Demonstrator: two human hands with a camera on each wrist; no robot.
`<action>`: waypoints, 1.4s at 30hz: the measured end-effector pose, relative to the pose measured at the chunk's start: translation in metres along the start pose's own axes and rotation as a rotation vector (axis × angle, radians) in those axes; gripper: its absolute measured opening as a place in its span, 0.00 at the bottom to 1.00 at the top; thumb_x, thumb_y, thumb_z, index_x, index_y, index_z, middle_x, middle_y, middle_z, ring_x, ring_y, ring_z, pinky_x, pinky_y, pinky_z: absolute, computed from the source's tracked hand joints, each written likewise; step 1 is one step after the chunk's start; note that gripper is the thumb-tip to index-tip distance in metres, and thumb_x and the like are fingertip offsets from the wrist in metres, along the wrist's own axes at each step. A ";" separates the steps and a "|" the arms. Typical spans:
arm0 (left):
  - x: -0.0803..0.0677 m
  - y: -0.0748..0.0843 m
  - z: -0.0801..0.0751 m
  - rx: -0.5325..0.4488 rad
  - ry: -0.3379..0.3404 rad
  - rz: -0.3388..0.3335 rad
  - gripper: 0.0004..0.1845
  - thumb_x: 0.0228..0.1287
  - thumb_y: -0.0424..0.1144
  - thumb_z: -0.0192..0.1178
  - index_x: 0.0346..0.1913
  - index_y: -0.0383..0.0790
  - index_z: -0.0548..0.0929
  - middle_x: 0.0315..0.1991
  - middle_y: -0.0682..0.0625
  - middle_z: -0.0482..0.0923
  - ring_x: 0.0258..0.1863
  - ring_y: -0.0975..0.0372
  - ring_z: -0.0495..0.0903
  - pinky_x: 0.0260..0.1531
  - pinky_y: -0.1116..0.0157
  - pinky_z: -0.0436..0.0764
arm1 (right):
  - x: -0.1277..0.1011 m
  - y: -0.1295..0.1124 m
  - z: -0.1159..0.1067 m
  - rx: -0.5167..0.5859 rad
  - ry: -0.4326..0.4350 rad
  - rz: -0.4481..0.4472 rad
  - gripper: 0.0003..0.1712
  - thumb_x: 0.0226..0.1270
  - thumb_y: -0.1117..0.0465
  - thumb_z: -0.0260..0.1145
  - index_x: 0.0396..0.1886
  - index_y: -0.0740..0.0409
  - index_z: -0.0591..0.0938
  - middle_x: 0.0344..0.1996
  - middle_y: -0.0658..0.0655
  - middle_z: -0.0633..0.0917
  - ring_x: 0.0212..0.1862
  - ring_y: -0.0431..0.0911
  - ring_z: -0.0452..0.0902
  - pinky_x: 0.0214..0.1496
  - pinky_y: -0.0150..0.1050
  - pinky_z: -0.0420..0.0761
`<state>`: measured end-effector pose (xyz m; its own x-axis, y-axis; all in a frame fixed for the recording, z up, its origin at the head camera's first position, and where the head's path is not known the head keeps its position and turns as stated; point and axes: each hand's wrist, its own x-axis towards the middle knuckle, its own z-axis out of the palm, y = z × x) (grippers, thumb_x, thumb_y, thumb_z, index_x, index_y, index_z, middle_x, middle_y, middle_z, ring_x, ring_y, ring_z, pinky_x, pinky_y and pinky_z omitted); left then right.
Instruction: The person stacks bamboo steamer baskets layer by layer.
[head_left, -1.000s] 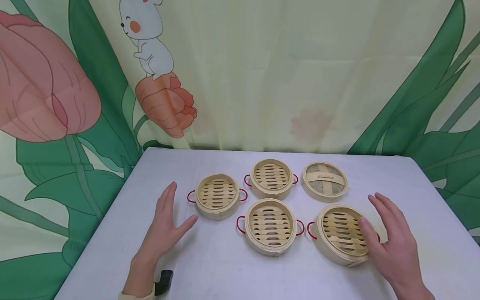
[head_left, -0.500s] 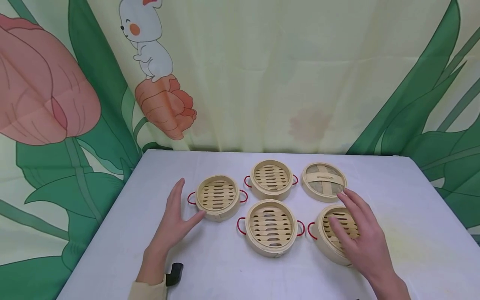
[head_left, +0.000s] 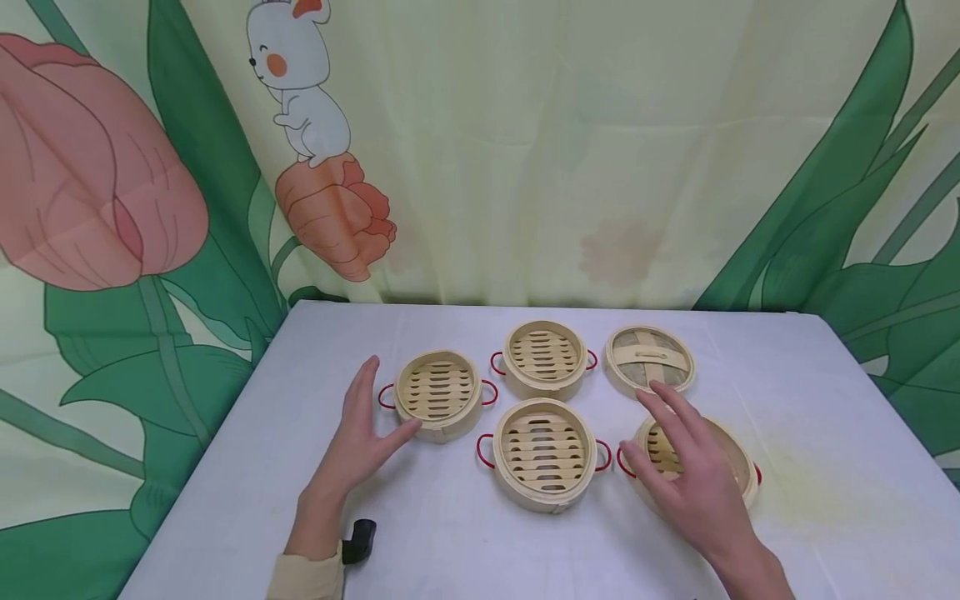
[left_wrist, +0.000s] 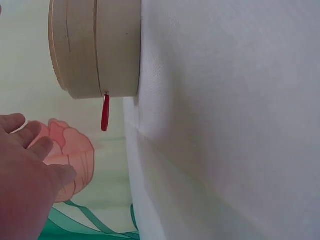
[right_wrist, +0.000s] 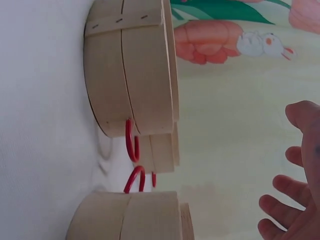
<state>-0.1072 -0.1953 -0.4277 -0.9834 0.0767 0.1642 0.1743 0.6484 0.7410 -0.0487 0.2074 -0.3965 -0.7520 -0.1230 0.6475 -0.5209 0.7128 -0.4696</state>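
My left hand (head_left: pixel 363 442) is held open at the near left side of a bamboo steamer basket (head_left: pixel 437 390) with red handles. Its thumb overlaps that basket's front edge in the head view; the left wrist view shows the hand apart from the basket wall (left_wrist: pixel 100 45). My right hand (head_left: pixel 697 483), fingers spread, hovers over the right steamer basket (head_left: pixel 735 454) and hides much of its slatted base. In the right wrist view, nothing is in the right hand (right_wrist: pixel 314 165). Between the hands sits the middle front steamer basket (head_left: pixel 545 450).
Another steamer basket (head_left: pixel 545 354) stands at the back. To its right lies a round woven steamer lid (head_left: pixel 649 354) with a strap handle. All rest on a white-covered table (head_left: pixel 465 550). A printed curtain (head_left: pixel 510 167) hangs behind the table's far edge.
My right hand has moved left, from the right basket's far side to above its middle. My left hand has shifted right, closer to the left basket. The baskets and lid have stayed put.
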 end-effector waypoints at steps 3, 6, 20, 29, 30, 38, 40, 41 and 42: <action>0.002 0.001 0.001 -0.006 -0.014 -0.016 0.60 0.59 0.55 0.73 0.82 0.45 0.41 0.81 0.44 0.40 0.78 0.48 0.42 0.68 0.39 0.55 | -0.002 -0.004 0.004 0.004 -0.026 -0.003 0.38 0.56 0.61 0.75 0.68 0.57 0.77 0.68 0.62 0.73 0.66 0.56 0.69 0.68 0.25 0.56; 0.005 0.000 0.003 -0.022 -0.025 -0.029 0.62 0.57 0.55 0.74 0.82 0.45 0.41 0.81 0.43 0.40 0.78 0.48 0.43 0.69 0.39 0.55 | -0.004 -0.006 0.008 0.017 -0.035 -0.020 0.34 0.61 0.55 0.73 0.68 0.55 0.77 0.67 0.60 0.73 0.64 0.58 0.70 0.68 0.25 0.57; 0.010 -0.001 0.010 -0.130 -0.034 -0.102 0.60 0.57 0.49 0.75 0.81 0.45 0.43 0.80 0.42 0.42 0.78 0.47 0.46 0.69 0.40 0.54 | -0.015 -0.016 0.026 0.034 -0.106 -0.046 0.36 0.57 0.58 0.76 0.67 0.54 0.78 0.67 0.60 0.74 0.64 0.56 0.71 0.64 0.24 0.59; 0.010 -0.001 0.013 -0.199 -0.016 -0.117 0.59 0.56 0.44 0.76 0.81 0.44 0.46 0.80 0.45 0.45 0.77 0.47 0.49 0.70 0.40 0.54 | -0.021 -0.019 0.038 0.030 -0.129 -0.057 0.34 0.64 0.47 0.72 0.66 0.56 0.78 0.68 0.58 0.73 0.66 0.55 0.70 0.69 0.25 0.54; 0.010 -0.001 0.014 -0.206 -0.016 -0.122 0.58 0.56 0.44 0.76 0.81 0.44 0.46 0.80 0.45 0.45 0.77 0.47 0.49 0.70 0.40 0.54 | -0.021 -0.019 0.039 0.030 -0.129 -0.058 0.34 0.64 0.48 0.72 0.66 0.56 0.78 0.68 0.58 0.73 0.66 0.55 0.70 0.69 0.25 0.54; 0.010 -0.011 0.016 -0.178 -0.010 -0.088 0.58 0.55 0.47 0.77 0.81 0.44 0.49 0.80 0.45 0.48 0.76 0.48 0.51 0.70 0.42 0.55 | -0.024 -0.020 0.043 0.033 -0.124 -0.078 0.36 0.58 0.54 0.77 0.66 0.56 0.78 0.67 0.59 0.74 0.64 0.56 0.71 0.69 0.25 0.54; 0.009 -0.014 0.015 -0.162 -0.012 -0.064 0.58 0.54 0.48 0.78 0.80 0.44 0.49 0.79 0.44 0.49 0.76 0.48 0.52 0.70 0.42 0.55 | -0.025 -0.020 0.044 0.032 -0.126 -0.079 0.36 0.59 0.53 0.76 0.67 0.57 0.78 0.67 0.59 0.74 0.64 0.56 0.71 0.69 0.25 0.54; 0.009 -0.015 0.015 -0.152 -0.015 -0.054 0.59 0.53 0.48 0.78 0.80 0.44 0.50 0.79 0.43 0.49 0.76 0.48 0.53 0.70 0.42 0.55 | -0.025 -0.020 0.044 0.032 -0.129 -0.079 0.35 0.61 0.52 0.75 0.67 0.57 0.78 0.67 0.59 0.74 0.64 0.56 0.71 0.69 0.25 0.54; 0.009 -0.016 0.014 -0.137 -0.019 -0.044 0.59 0.52 0.48 0.79 0.80 0.44 0.50 0.79 0.42 0.49 0.75 0.47 0.54 0.70 0.42 0.56 | -0.025 -0.020 0.044 0.032 -0.131 -0.079 0.34 0.63 0.49 0.74 0.67 0.57 0.78 0.67 0.59 0.74 0.64 0.56 0.72 0.69 0.24 0.54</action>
<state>-0.1198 -0.1942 -0.4477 -0.9909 0.0652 0.1180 0.1345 0.5421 0.8295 -0.0375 0.1658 -0.4298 -0.7531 -0.2682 0.6007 -0.5917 0.6751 -0.4405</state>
